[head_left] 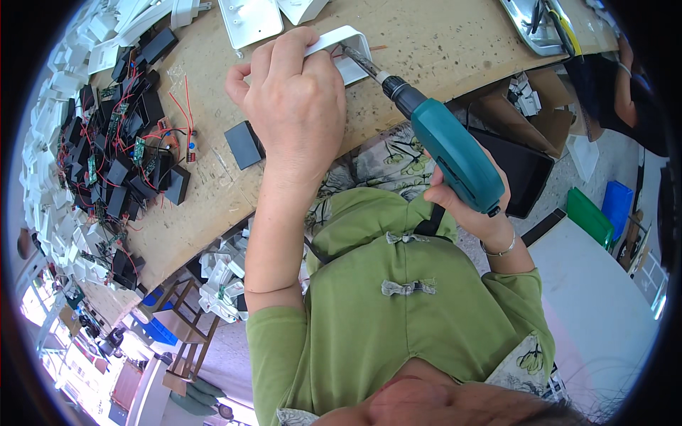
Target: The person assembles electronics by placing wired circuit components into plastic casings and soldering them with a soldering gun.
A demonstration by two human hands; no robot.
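Note:
My left hand point(298, 92) grips an open white plastic casing point(352, 71) near the table's front edge. In my right hand point(465, 213) is a teal electric screwdriver point(455, 153), its body lying across the palm. The tool slants up and to the left, and its bit reaches into the casing's open side. Whether a screw sits at the bit's tip is too small to tell. Beside my left wrist lies a dark rectangular block point(243, 145), partly covered by the wrist.
A heap of black boxes, green circuit boards and red wires point(117, 149) covers the table's left, with white casings point(50, 142) beyond. A metal tray point(533, 25) with pliers point(565, 32) stands far right. Below it is a cardboard box point(529, 113). Another person's arm point(624, 85) shows at right.

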